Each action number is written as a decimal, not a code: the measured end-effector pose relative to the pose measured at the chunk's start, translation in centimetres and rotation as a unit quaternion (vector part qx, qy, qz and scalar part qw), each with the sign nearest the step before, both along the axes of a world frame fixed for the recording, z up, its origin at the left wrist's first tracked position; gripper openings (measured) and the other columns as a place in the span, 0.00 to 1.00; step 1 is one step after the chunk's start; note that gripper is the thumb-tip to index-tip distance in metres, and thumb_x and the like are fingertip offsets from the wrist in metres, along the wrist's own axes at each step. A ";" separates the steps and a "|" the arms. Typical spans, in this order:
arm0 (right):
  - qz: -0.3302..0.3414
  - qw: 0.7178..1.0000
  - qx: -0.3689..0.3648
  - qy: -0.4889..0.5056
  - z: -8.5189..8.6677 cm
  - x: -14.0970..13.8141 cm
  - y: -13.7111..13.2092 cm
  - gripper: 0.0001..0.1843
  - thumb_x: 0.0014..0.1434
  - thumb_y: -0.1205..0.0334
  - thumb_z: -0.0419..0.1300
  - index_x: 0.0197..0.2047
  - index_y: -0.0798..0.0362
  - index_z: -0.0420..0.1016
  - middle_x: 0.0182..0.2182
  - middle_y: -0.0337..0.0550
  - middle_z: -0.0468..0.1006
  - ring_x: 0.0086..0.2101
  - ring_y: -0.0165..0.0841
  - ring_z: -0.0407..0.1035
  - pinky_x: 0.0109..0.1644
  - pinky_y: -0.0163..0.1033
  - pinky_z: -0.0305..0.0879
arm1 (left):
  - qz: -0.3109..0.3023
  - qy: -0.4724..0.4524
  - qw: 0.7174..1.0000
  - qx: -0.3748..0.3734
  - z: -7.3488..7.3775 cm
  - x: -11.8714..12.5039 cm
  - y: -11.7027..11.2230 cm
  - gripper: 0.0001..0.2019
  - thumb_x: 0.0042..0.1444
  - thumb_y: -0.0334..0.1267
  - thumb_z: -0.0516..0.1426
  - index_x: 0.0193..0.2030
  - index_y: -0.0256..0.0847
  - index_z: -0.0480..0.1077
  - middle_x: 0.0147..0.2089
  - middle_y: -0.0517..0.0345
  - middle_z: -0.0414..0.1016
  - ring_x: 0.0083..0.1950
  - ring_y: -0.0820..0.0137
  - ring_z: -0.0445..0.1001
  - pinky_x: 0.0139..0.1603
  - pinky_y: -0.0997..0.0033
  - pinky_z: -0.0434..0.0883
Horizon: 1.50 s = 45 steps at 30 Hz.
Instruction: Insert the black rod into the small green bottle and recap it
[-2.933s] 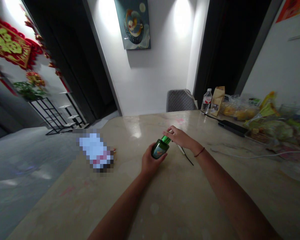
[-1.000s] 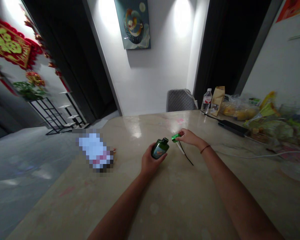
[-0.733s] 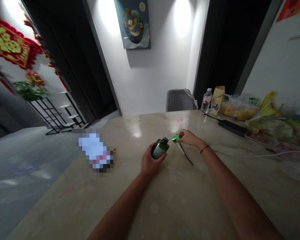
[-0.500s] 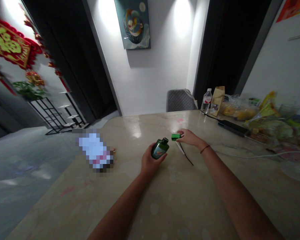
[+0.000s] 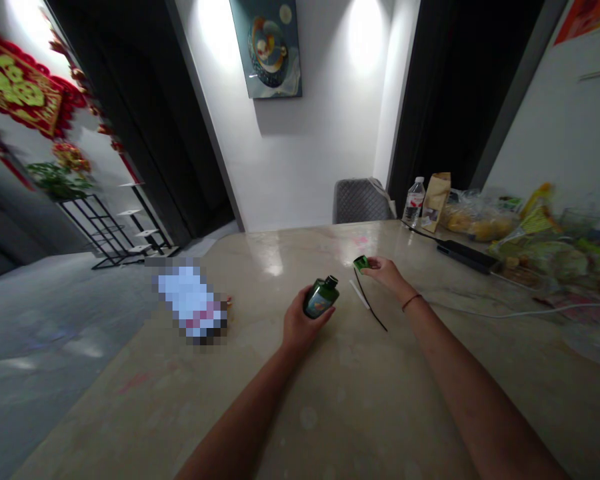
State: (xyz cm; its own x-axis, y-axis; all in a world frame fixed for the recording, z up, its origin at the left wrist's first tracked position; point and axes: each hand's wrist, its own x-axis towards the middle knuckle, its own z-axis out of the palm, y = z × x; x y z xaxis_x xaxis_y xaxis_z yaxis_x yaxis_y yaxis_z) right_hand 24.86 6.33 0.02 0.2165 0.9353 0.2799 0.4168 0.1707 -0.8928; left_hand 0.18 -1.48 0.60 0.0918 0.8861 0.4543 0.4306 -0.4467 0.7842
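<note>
Green bottle (image 5: 321, 298), left hand (image 5: 300, 327), cap (image 5: 361, 263), right hand (image 5: 384, 271)

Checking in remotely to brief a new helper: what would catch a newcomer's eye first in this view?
The eye goes first to the dark green bottle held in the left hand on the pale table, with the small shiny green cap in the right hand just beside it. Above them, a colourful swirling painting hangs on the brightly lit white wall, and a red and gold hanging stands out at far left.
</note>
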 end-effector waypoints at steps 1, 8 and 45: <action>-0.004 1.000 -0.006 0.001 -0.6 0.3 0.1 0.17 0.43 0.66 0.61 0.40 0.60 0.71 0.39 0.50 0.76 0.37 0.34 0.71 0.44 0.39 0.66 | 0.000 0.002 1.000 0.001 0.0 0.0 0.0 0.28 0.40 0.46 0.62 0.50 0.43 0.64 0.45 0.54 0.73 0.45 0.64 0.72 0.47 0.63 0.68; -0.017 0.997 -0.064 -0.031 -2.9 1.5 0.5 0.19 0.42 0.65 0.62 0.40 0.60 0.71 0.39 0.49 0.76 0.39 0.35 0.71 0.43 0.39 0.66 | 0.004 0.017 1.000 0.008 0.0 0.0 -0.1 0.29 0.40 0.47 0.61 0.50 0.42 0.63 0.45 0.54 0.73 0.44 0.66 0.72 0.46 0.64 0.68; 0.002 0.940 -0.147 -0.309 0.4 2.3 -1.6 0.18 0.37 0.60 0.64 0.34 0.57 0.72 0.34 0.49 0.76 0.34 0.36 0.69 0.33 0.34 0.61 | 0.015 0.025 1.000 0.008 -0.1 0.0 0.0 0.29 0.41 0.48 0.61 0.51 0.42 0.63 0.45 0.53 0.72 0.44 0.65 0.72 0.46 0.64 0.68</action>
